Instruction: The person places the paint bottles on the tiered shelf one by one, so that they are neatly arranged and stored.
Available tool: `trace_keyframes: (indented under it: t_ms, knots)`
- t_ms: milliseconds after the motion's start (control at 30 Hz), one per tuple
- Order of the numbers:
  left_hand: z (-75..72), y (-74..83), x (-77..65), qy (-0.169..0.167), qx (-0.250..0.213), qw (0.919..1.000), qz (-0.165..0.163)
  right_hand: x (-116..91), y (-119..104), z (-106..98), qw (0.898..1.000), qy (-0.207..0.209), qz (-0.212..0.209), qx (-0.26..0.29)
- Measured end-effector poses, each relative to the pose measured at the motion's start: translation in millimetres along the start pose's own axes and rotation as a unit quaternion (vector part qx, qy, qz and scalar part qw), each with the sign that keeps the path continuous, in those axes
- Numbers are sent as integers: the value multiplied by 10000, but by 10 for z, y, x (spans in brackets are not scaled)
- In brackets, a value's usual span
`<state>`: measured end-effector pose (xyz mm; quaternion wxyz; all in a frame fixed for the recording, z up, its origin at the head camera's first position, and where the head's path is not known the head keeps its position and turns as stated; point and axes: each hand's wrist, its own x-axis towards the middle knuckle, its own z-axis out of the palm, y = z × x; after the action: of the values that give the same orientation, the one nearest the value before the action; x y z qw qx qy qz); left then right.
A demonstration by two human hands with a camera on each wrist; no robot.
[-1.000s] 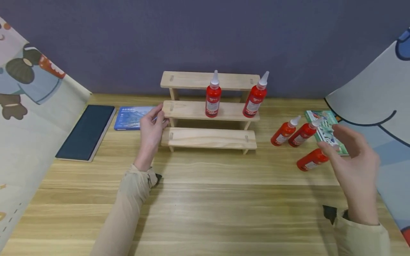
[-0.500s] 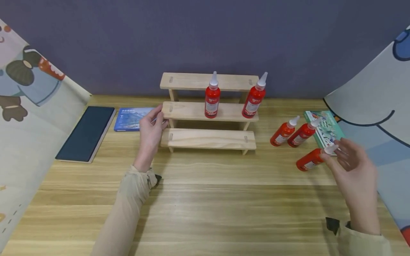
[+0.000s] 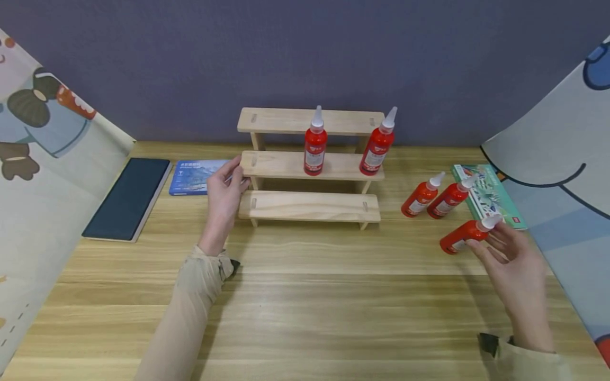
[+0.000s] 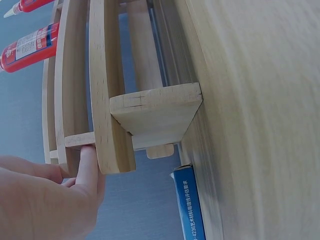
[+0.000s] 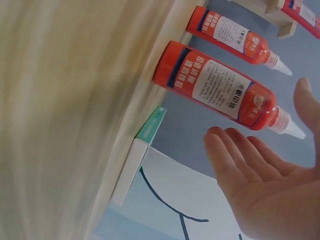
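Note:
My left hand (image 3: 224,193) grips the left end of the middle step of a three-step wooden rack (image 3: 310,205); in the left wrist view a finger presses its side. On that middle step stand two red stamp-ink bottles with white nozzle caps, one ink bottle (image 3: 315,151) near the centre and another ink bottle (image 3: 377,151) at the right end. Right of the rack, more ink bottles (image 3: 419,198) stand on the table. The nearest ink bottle (image 3: 463,236) has my right hand (image 3: 517,267) beside it, thumb and fingers spread at its upper part. The right wrist view shows the fingers (image 5: 240,155) straight, below the bottle.
A green flat box (image 3: 495,198) lies behind the right-hand bottles. Left of the rack are a blue box (image 3: 193,177) and a dark notebook (image 3: 127,198). A dark blue panel (image 3: 305,53) backs the wooden table (image 3: 324,307), with printed panels at both sides.
My right hand has moved left and down to the nearest ink bottle, its thumb now at the bottle's front. The left hand and the rack have stayed in place.

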<state>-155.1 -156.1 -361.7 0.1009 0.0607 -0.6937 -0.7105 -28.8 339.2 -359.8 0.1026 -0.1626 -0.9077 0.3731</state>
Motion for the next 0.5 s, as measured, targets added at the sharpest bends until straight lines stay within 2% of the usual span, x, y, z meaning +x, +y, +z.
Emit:
trace_keyframes:
  t_ms: [200,500]
  knots:
    - [-4,5,-4,-12,7,10000,-10,4,49,1,9999,-100,-6,26]
    - [-10,15,-19,-64,4,10000,-21,18,111,27,9998,71,-177,53]
